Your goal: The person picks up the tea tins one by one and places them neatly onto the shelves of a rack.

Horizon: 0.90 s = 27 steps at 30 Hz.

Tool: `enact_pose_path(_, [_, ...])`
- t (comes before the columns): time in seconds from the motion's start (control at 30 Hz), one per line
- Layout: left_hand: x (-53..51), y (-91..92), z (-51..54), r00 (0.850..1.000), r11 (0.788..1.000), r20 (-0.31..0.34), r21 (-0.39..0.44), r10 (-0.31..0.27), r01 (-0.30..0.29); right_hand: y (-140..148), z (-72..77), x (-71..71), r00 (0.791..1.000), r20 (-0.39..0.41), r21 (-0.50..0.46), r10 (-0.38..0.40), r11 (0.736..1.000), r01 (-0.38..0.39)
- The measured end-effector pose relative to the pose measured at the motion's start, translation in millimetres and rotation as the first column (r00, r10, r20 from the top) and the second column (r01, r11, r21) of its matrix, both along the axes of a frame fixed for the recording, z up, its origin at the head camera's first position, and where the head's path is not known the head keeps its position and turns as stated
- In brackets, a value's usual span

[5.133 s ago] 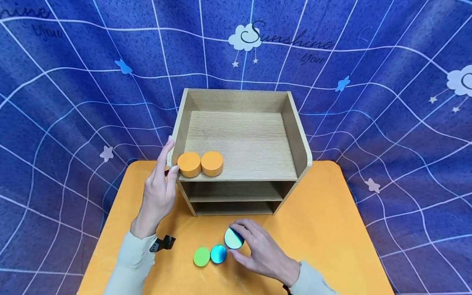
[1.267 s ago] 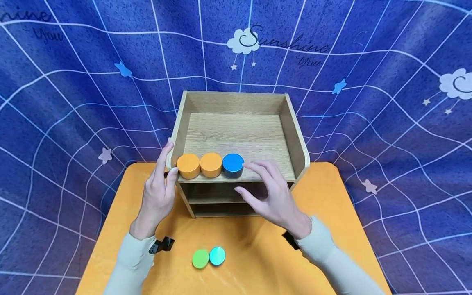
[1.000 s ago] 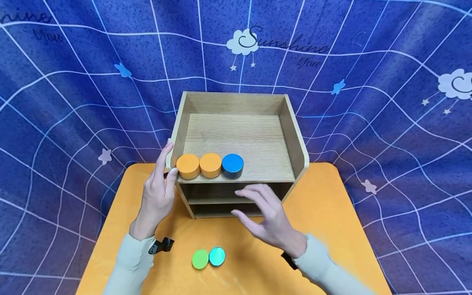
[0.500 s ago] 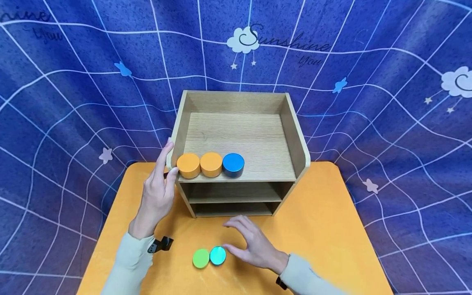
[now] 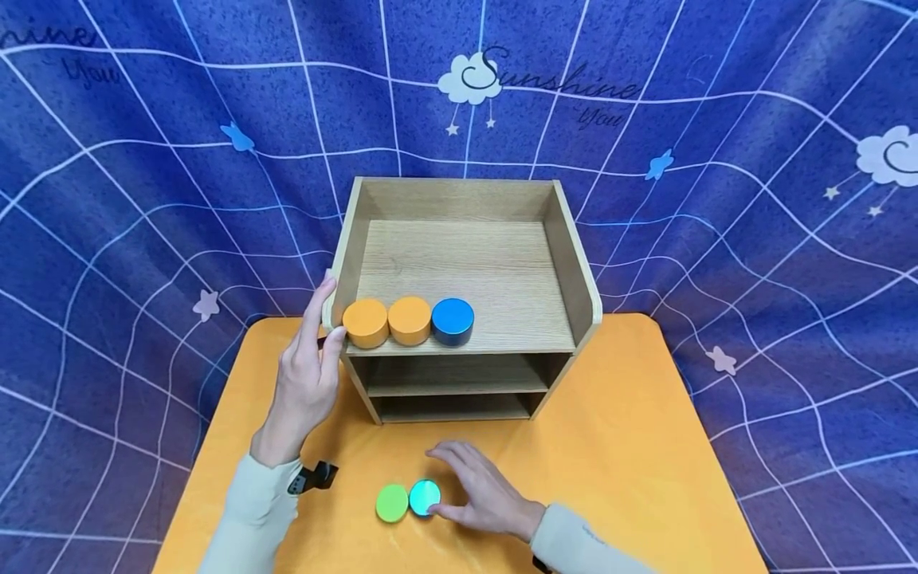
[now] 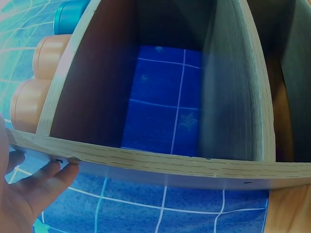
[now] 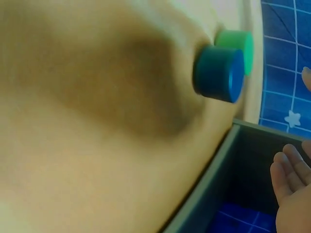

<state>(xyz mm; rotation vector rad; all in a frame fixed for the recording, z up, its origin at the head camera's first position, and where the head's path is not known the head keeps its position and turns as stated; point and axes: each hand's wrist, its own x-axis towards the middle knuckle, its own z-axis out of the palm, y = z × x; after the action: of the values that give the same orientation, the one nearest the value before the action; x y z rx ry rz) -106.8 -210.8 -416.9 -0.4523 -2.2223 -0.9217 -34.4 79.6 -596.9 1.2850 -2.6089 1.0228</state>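
The left hand (image 5: 303,383) grips the left side panel of a wooden shelf unit (image 5: 459,255), its thumb at the front edge beside an orange cylinder (image 5: 366,323). A second orange cylinder (image 5: 409,320) and a blue one (image 5: 453,321) continue the row along the top's front edge. On the table, a cyan-topped cylinder (image 5: 425,497) stands against a green one (image 5: 391,503). Around the cyan one's right side the right hand (image 5: 484,494) is spread, thumb close to it; contact is unclear. In the right wrist view its fingers (image 7: 291,170) look relaxed, apart from the blue-sided cylinder (image 7: 218,73).
An orange-covered table (image 5: 610,446) bears the shelf unit, which has two lower compartments (image 5: 459,375) facing front. A blue patterned curtain (image 5: 717,199) hangs behind and at both sides. Black straps with small devices (image 5: 313,477) sit at the wrists.
The blue cylinder went from the table to the shelf top in the right hand, which let go. That hand then came back down beside the cyan cylinder. The left hand stayed put.
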Motion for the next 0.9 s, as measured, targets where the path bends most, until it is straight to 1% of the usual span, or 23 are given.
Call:
enact_pose_path(0.1, [-0.1, 0.2, 0.4, 1.0, 1.0, -0.003, -0.005, 0.0, 0.0, -2, -7.5, 3.5, 1.0, -0.027, 0.014, 0.002, 1.0, -0.002])
enact_pose_path(0.27, [0.4, 0.6, 0.4, 1.0, 1.0, 0.01, -0.008, -0.008, 0.008, -5, -19.4, 8.5, 1.0, -0.016, 0.023, -0.006, 1.0, 0.006])
enact_pose_path(0.4, [0.6, -0.3, -0.5, 1.0, 1.0, 0.017, -0.007, -0.006, 0.006, -8, -27.5, 10.3, 1.0, -0.022, 0.029, -0.01, 1.0, 0.011])
enact_pose_path(0.6, [0.1, -2.9, -0.8, 0.999, 1.0, 0.035, -0.014, -0.008, 0.009, -14, -33.6, 11.3, 1.0, 0.016, 0.053, -0.008, 0.999, 0.007])
enact_pose_path(0.77, [0.0, -2.0, -0.2, 1.0, 1.0, 0.019, -0.005, -0.022, 0.022, -22, -35.6, 11.5, 0.999, 0.039, 0.098, -0.007, 0.995, 0.003])
enact_pose_path(0.9, [-0.3, -1.9, -1.2, 1.0, 1.0, 0.007, -0.006, -0.011, 0.011, -27, -36.5, 11.6, 0.999, 0.044, 0.121, 0.003, 0.993, -0.008])
